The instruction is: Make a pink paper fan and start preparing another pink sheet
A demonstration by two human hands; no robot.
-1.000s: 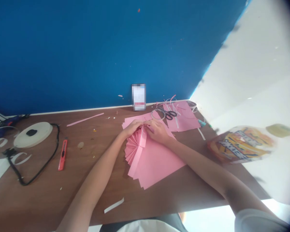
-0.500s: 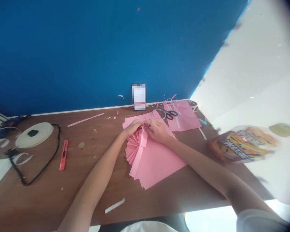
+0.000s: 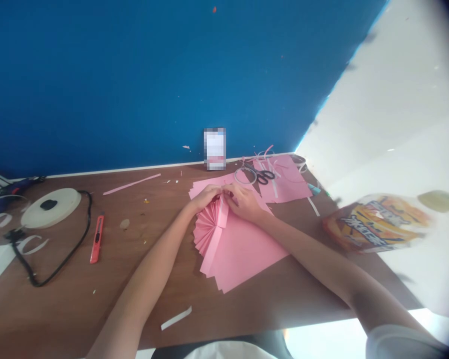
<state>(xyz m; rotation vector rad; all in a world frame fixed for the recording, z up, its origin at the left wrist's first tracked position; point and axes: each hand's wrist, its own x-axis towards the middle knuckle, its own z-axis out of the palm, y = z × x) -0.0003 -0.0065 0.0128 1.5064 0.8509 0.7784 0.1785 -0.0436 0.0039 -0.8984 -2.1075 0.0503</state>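
Observation:
A pleated pink paper fan lies in the middle of the table, spread out on its left side, with a folded strip running down its centre. My left hand grips its far end, fingers bent over the paper. Close against it, my right hand pinches the same far end between thumb and fingers. The fingertips of both hands nearly meet there, and the exact fold between them is hidden. Beneath the fan and my right forearm is a stack of pink paper sheets.
Scissors and a tape ring lie by more pink paper at the back right. A phone leans on the blue wall. On the left are a red cutter, a white lid and a black cable. A jar stands right.
The view has shifted very slightly, and the things at left appear a little further left. Both hands keep their hold on the paper fan in almost the same place.

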